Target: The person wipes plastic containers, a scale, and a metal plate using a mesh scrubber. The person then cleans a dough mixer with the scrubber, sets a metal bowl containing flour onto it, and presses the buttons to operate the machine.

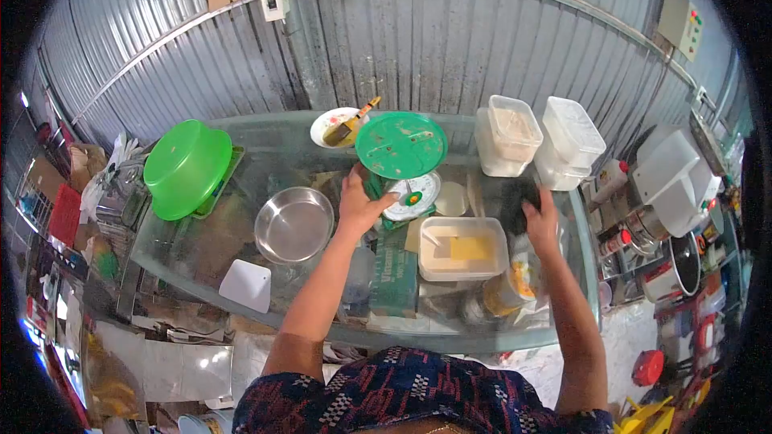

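Your left hand grips the scale, prob to steady it, but can't tell if your right hand holds the dark thing beside it.

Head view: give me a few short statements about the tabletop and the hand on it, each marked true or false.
1. The left hand is at the green scale. True.
2. The metal pan looks empty. True.
3. The brush lies in the metal pan. False: the brush rests in the white bowl.
4. The green basin is at the table's right end. False: the green basin sits at the left end.
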`<state>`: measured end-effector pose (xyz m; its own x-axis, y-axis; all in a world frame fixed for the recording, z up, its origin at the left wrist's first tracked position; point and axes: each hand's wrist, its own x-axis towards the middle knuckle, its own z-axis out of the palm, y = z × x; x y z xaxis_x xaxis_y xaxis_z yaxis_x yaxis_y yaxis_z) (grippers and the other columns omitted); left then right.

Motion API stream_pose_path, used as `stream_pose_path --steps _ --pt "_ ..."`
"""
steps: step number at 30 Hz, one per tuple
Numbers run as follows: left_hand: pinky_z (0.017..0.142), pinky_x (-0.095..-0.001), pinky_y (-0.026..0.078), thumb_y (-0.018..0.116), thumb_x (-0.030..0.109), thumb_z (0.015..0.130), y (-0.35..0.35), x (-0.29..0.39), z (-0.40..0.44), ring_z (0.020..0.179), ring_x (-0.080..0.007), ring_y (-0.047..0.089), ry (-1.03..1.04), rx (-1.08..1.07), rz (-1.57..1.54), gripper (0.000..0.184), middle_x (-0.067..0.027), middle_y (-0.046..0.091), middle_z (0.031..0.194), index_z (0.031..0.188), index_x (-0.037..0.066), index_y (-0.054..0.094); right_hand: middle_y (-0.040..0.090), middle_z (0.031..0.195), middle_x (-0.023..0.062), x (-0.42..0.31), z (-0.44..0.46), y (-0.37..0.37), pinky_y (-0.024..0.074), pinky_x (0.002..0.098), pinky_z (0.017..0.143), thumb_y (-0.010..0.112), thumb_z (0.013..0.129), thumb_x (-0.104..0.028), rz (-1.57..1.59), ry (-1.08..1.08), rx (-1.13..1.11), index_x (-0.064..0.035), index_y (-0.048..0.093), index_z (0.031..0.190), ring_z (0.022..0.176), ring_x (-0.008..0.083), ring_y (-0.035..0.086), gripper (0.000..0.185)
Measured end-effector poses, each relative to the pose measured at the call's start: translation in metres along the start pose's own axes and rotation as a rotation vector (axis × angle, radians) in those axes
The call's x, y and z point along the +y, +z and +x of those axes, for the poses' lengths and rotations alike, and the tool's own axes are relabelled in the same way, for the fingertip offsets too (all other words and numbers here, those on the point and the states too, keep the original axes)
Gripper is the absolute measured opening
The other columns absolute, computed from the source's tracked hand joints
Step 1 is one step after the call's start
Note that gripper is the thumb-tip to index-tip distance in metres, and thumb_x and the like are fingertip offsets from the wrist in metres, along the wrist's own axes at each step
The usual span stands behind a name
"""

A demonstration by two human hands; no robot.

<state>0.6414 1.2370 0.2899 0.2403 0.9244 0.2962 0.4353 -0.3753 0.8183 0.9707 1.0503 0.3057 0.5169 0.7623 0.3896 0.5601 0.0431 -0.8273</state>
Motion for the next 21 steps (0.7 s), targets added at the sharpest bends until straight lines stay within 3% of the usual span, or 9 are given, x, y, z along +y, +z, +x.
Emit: stream_pose_path --steps 3,6,9,10,11,13,16,19,21 --pt "0.104 -0.0459 0.029 0.079 0.049 0.058 -0.003 0.026 0.01 0.129 -0.0357 0.029 0.093 -0.06 0.214 0.1 -0.0199 0.035 0.136 0.135 0.005 0.031 0.055 0.121 0.0134 -0.119 0.046 0.038 0.0372 0.0313 0.097 0.051 0.078 0.005 0.149 -0.378 0.005 -0.0024 0.049 0.125 0.115 0.0223 0.051 0.048" --pt "0.105 -0.0544 0.023 0.077 0.057 0.056 0.012 0.034 0.012 0.134 -0.037 0.019 0.045 -0.091 0.314 0.105 -0.0174 0.027 0.142 0.137 0.01 0.031 0.055 0.114 0.0151 -0.165 0.084 0.087 0.0414 0.0337 0.093 0.052 0.075 0.006 0.139 -0.493 -0.084 -0.0097 0.055 0.12 0.106 0.0294 0.055 0.048" --pt "0.102 -0.0637 0.021 0.074 0.062 0.056 0.026 0.02 0.019 0.136 -0.0374 0.016 0.016 -0.014 0.384 0.104 -0.0149 0.027 0.143 0.137 0.013 0.034 0.052 0.105 0.0183 -0.167 0.105 0.142 0.0452 0.0372 0.088 0.055 0.072 0.004 -0.145 -0.59 -0.065 -0.0138 0.06 0.111 0.097 0.0371 0.055 0.043" --pt "0.1 -0.0654 0.022 0.073 0.062 0.057 0.025 0.021 0.019 0.136 -0.0375 0.016 0.018 -0.011 0.362 0.103 -0.014 0.026 0.144 0.138 0.013 0.033 0.052 0.108 0.0165 -0.153 0.115 0.16 0.0435 0.0409 0.091 0.057 0.079 -0.01 -0.322 -0.63 -0.098 -0.0156 0.059 0.113 0.103 0.0357 0.053 0.035" --pt "0.099 -0.0671 0.022 0.073 0.063 0.058 0.022 0.022 0.018 0.136 -0.0377 0.016 0.021 -0.009 0.338 0.103 -0.0131 0.026 0.144 0.139 0.014 0.032 0.052 0.108 0.0165 -0.157 0.112 0.168 0.0435 0.0409 0.091 0.057 0.079 -0.01 -0.322 -0.634 -0.096 -0.0156 0.059 0.113 0.103 0.0357 0.053 0.035" --pt "0.096 -0.0704 0.021 0.072 0.062 0.061 0.018 0.023 0.017 0.136 -0.0364 0.017 0.051 -0.014 0.354 0.102 -0.0114 0.027 0.144 0.14 0.014 0.029 0.051 0.116 0.0155 -0.164 0.098 0.19 0.0388 0.0435 0.096 0.055 0.084 -0.027 -0.685 -0.379 -0.28 -0.0159 0.056 0.118 0.113 0.0345 0.048 0.035" --pt "0.096 -0.0714 0.02 0.069 0.063 0.063 0.016 0.02 0.016 0.137 -0.0347 0.015 0.039 -0.013 0.386 0.1 -0.0107 0.026 0.145 0.141 0.015 0.028 0.048 0.128 0.0146 -0.171 0.083 0.21 0.0333 0.0447 0.102 0.051 0.087 -0.039 -0.567 -0.508 -0.394 -0.0146 0.052 0.123 0.122 0.0328 0.041 0.044" --pt "0.097 -0.0711 0.019 0.067 0.061 0.066 0.018 0.014 0.015 0.138 -0.0331 0.014 0.027 -0.007 0.369 0.097 -0.0086 0.025 0.147 0.141 0.016 0.027 0.041 0.136 0.0155 -0.178 0.062 0.205 0.0311 0.0421 0.104 0.053 0.086 -0.035 -0.458 -0.582 -0.613 -0.0125 0.05 0.127 0.126 0.0339 0.038 0.047" --pt "0.098 -0.0712 0.018 0.066 0.059 0.068 0.025 0.004 0.023 0.139 -0.0331 0.012 0.024 -0.035 0.527 0.093 -0.0052 0.023 0.148 0.141 0.017 0.028 0.046 0.132 0.0158 -0.173 0.054 0.188 0.0351 0.041 0.102 0.059 0.083 -0.028 -0.406 -0.603 -0.609 -0.0097 0.052 0.125 0.12 0.0341 0.044 0.046"
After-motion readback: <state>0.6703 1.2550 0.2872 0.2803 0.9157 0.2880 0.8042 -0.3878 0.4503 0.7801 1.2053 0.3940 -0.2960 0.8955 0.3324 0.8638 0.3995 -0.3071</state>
